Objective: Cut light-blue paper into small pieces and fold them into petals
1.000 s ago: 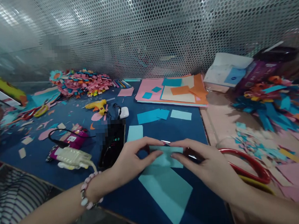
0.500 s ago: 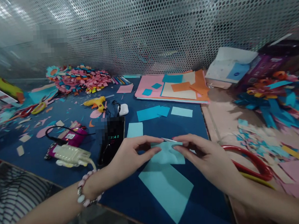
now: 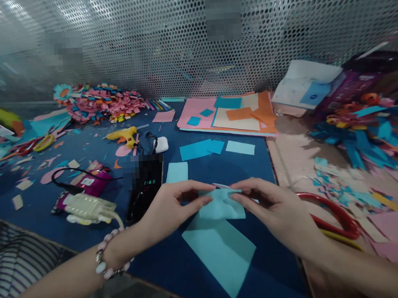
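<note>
My left hand point(image 3: 171, 209) and my right hand point(image 3: 273, 209) each pinch one end of a small light blue paper piece point(image 3: 222, 205), held just above the dark blue table point(image 3: 206, 265). Thumb and fingers of both hands press on its left and right edges. A larger light blue paper rectangle point(image 3: 220, 251) lies flat right under it. Behind the paper, between my hands, a thin metal blade tip point(image 3: 221, 185) shows. I wear a bead bracelet point(image 3: 108, 262) on my left wrist.
Red-handled scissors point(image 3: 334, 215) lie right of my right hand. A black phone point(image 3: 144, 188), a white charger point(image 3: 88, 209) and a yellow glue gun point(image 3: 124, 134) sit to the left. Coloured paper sheets point(image 3: 227, 116), blue paper cut-outs point(image 3: 199, 150) and paper flowers point(image 3: 98, 103) lie further back before a perforated metal wall point(image 3: 179, 42).
The small paper piece has been lifted slightly and its fold has opened a little. Both hands stay pinched on it. A person's hand at the far left has gone out of view.
</note>
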A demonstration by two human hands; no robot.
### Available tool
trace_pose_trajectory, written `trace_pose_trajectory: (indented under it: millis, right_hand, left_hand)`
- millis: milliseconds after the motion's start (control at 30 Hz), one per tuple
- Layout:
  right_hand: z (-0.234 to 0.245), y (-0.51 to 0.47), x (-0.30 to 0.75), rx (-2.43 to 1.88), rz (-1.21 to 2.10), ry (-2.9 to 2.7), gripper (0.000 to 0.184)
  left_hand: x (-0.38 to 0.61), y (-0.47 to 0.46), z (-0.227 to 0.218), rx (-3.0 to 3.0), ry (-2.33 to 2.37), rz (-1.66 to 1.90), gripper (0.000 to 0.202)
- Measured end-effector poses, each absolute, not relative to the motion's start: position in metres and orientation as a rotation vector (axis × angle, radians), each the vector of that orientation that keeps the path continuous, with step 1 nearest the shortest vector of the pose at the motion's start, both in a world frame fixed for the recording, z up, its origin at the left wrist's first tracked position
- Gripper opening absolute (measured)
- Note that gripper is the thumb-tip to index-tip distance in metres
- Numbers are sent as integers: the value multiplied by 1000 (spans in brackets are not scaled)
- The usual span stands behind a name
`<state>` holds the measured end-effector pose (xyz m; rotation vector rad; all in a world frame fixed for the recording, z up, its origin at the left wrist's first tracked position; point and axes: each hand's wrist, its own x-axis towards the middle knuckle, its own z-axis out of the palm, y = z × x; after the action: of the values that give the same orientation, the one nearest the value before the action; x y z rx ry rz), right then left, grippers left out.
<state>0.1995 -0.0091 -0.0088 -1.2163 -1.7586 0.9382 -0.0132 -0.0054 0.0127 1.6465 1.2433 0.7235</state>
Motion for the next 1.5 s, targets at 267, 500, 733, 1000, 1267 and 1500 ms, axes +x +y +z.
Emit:
trace_pose_trajectory:
  millis: [267,500,733,1000,1267,1500]
  right_hand:
    - [-7,-8,199,-1231,939,-1775,14]
    - [-15,-10,200,-1200,866,-1956,11]
    - [-33,-11,199,-971,406,-2286,13]
    - [-36,-11,196,-825,-191,-2681,25]
    - [-19,-1,199,-872,-364,-2716,20]
    - [-9,13,190,-716,-156,-2804,20]
  left_hand:
    - [-16,-4,7,1612,1215,710,25]
    - [-18,-2,2,1718,1234,634,21]
    - [-19,-3,-9,2022,1174,652,19]
    - [-14,-3,-20,2404,1140,607,23]
    - [-14,-5,-24,2697,1169,508,17]
    - [-12,-3,-28,2665,1106,417,38]
